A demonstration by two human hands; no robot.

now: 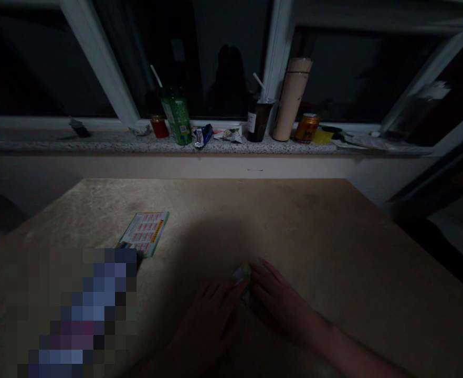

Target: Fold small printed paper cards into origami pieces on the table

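Both hands rest low on a beige table [294, 220], in shadow. My left hand [211, 315] and my right hand [274, 299] meet at a small folded piece of paper [241, 273], pale with a green edge. Fingertips of both hands press on it against the tabletop. Most of the paper is hidden under the fingers. A printed card [145, 232] with red and orange boxes lies flat to the left, apart from the hands.
A pixelated patch [77, 315] covers the table's lower left. On the stone window sill [38, 142] behind stand a green can with straw [176, 115], a red jar [159, 126], a dark cup [258, 119], a tall beige tumbler [291, 100], a gold can [306, 127] and wrappers.
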